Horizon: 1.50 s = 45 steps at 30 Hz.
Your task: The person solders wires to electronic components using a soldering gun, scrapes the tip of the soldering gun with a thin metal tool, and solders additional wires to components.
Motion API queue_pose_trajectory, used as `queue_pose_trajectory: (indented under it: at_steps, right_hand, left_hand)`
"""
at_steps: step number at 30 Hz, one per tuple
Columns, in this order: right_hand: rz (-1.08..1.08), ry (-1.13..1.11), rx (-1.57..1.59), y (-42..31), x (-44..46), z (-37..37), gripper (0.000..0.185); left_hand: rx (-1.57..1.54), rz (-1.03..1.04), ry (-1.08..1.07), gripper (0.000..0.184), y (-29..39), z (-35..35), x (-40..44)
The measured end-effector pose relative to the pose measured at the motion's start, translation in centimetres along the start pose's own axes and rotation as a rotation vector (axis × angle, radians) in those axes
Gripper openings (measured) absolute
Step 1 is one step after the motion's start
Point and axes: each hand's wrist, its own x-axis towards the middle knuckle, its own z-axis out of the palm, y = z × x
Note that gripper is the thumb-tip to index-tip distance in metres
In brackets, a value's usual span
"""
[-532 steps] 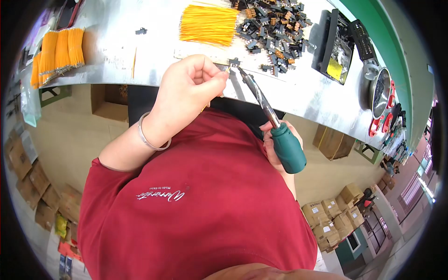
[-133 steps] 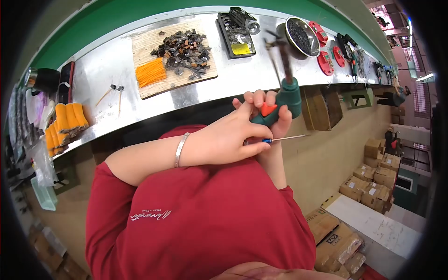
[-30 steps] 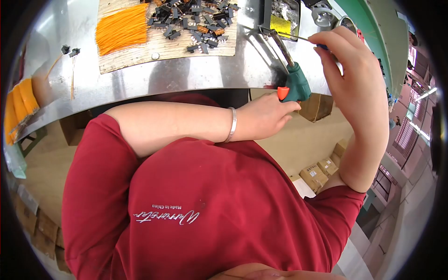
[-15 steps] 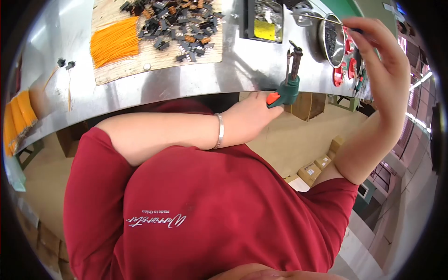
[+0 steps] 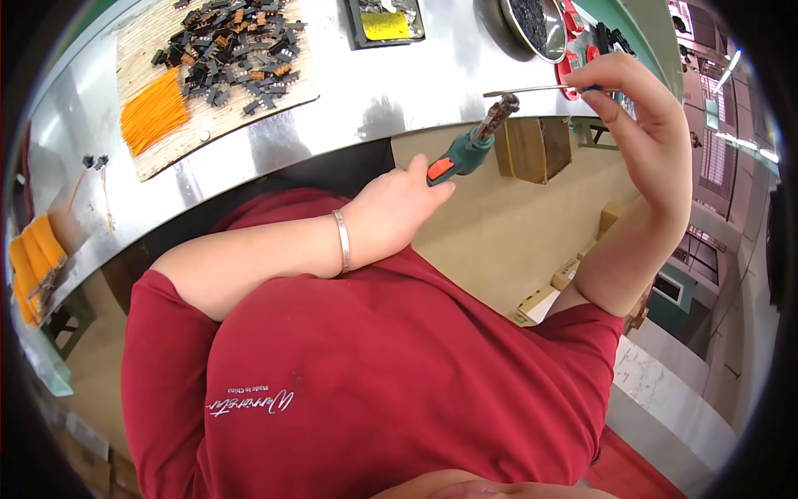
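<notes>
My left hand is wrapped round the handle of a green soldering gun with an orange trigger. The gun slants up and to the right over the bench's front edge, its metal end dark and stained. Between thumb and fingers, my right hand pinches a thin metal rod with a dark blue handle, perhaps a small screwdriver. The rod lies nearly level, its far part just above the gun's dark end; whether they touch I cannot tell.
A wooden board bears a pile of small black switches and orange wires. Behind are a black tray with a yellow sponge and a metal bowl of dark parts. Orange wire bundles hang at the left edge.
The soldering gun has gone from upright to slanted. My right hand has brought the rod down from beside the bowl to the gun's end. The whole view has shifted.
</notes>
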Motion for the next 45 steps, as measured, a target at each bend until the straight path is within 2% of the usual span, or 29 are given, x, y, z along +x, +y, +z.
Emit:
queue_pose_trajectory:
  at_steps: [2,10,12,13,15,21,22,26,45]
  right_hand:
    - [0.000,0.021,-0.005,0.0,-0.4,0.1,0.016]
    - [-0.055,0.074,-0.011,0.0,-1.7,0.3,0.017]
    - [0.028,0.227,-0.057,-0.4,-2.2,0.3,0.019]
    - [0.025,0.225,-0.053,-0.8,-2.5,0.5,0.019]
    - [0.014,0.305,-0.312,-2.0,-3.0,0.9,0.020]
    - [0.075,0.388,-0.247,-2.1,-4.6,5.1,0.023]
    - [0.141,0.380,-0.182,-2.0,-4.7,5.8,0.023]
    - [0.148,0.376,-0.105,-0.8,-4.3,7.9,0.022]
    - [0.186,0.385,-0.083,-0.2,-4.3,9.0,0.024]
  left_hand:
    - [0.020,0.064,0.060,0.045,0.1,0.3,-0.1]
    - [0.035,0.059,0.065,0.045,0.8,1.1,-0.1]
    - [0.027,0.050,0.065,0.045,0.7,1.2,-0.2]
    - [0.027,0.048,0.068,0.045,0.7,1.2,-0.2]
    - [0.027,0.042,0.071,0.044,0.6,1.1,-0.2]
    - [0.013,-0.053,0.054,0.041,0.1,1.0,0.1]
    - [-0.006,-0.079,0.051,0.040,0.0,1.1,0.1]
    - [-0.044,-0.098,0.049,0.041,-0.7,1.4,0.2]
    - [-0.088,-0.093,-0.024,0.044,-1.3,1.6,0.2]
